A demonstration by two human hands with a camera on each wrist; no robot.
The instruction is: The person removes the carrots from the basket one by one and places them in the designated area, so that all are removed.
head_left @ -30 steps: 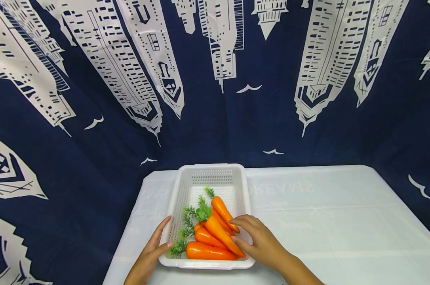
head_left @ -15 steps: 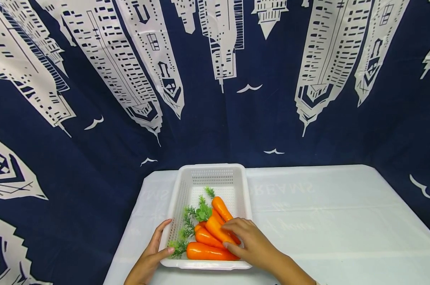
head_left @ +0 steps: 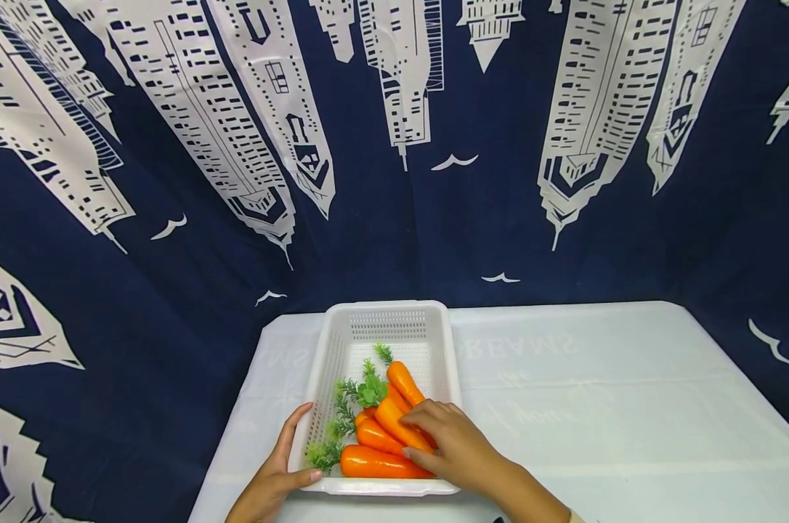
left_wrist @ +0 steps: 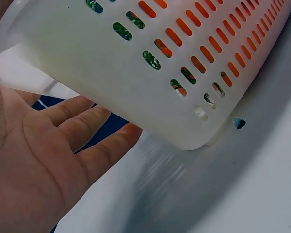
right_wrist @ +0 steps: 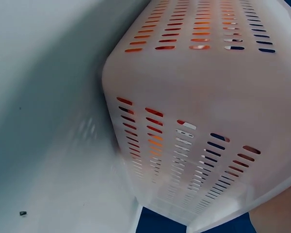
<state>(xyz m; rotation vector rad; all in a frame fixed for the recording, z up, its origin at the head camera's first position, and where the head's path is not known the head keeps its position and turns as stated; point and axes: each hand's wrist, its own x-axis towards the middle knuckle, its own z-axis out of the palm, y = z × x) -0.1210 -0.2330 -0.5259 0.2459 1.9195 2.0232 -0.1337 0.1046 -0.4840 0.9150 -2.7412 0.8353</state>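
Note:
A white perforated plastic basket stands at the table's left part with several glossy orange carrots and their feathery green tops in its near half. My left hand rests at the basket's near left corner, its thumb over the rim. In the left wrist view, the straight fingers reach to the basket's outer side. Over the near right corner, my right hand holds the upper carrot between thumb and fingertips; its lower part is hidden under the hand. The right wrist view shows mainly the basket's outer wall.
A white cloth with faint lettering covers the table, stretching to the right of the basket. Behind the table hangs a navy curtain printed with white buildings and birds.
My right hand has moved slightly left along the upper carrot, covering its tip. My left thumb has come down from the carrot tops onto the basket's near rim. The carrots lie much as before.

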